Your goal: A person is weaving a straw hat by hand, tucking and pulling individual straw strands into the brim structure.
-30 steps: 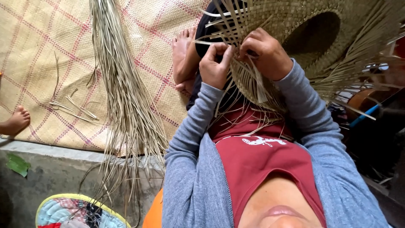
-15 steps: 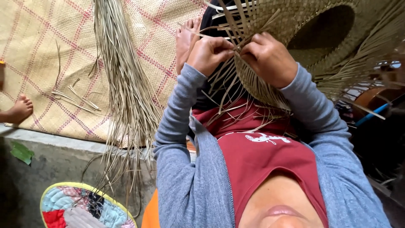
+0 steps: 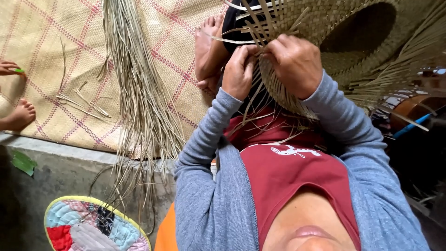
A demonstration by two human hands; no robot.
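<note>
Hat (image 3: 353, 28) of woven straw, unfinished, held up at the top of the view in front of the chest, crown opening dark and turned toward the camera, brim edge bristling with loose strips (image 3: 253, 25).

Left hand (image 3: 239, 69) curled closed at the brim's ragged edge, fingers and thumb pinching a few strips where they leave the weave. Right hand (image 3: 297, 65) just beside it, knuckles nearly touching, fingers folded over the woven brim and gripping it, thumb pressed down on the same strips. Both wrists in grey sleeves (image 3: 209, 153), running back down to a red shirt (image 3: 297, 181). Long unwoven ends hanging from the hat over the shirt.

Behind the left hand, a bare foot (image 3: 206, 51), toes up, resting on a woven mat (image 3: 55, 51) with a red check pattern. Left of that, a thick bundle of dry straw (image 3: 139, 93) lying down the mat and fanning out past its near edge. A few short cut pieces (image 3: 83, 102) scattered on the mat beside the bundle.

At the far left edge, another person's foot (image 3: 21, 116) and fingers (image 3: 9, 69), well apart from the work. Below the mat, a grey concrete ledge (image 3: 60, 176) with a green leaf (image 3: 22, 162) on it, and a round patchwork cushion (image 3: 88, 227) at the bottom.
</note>
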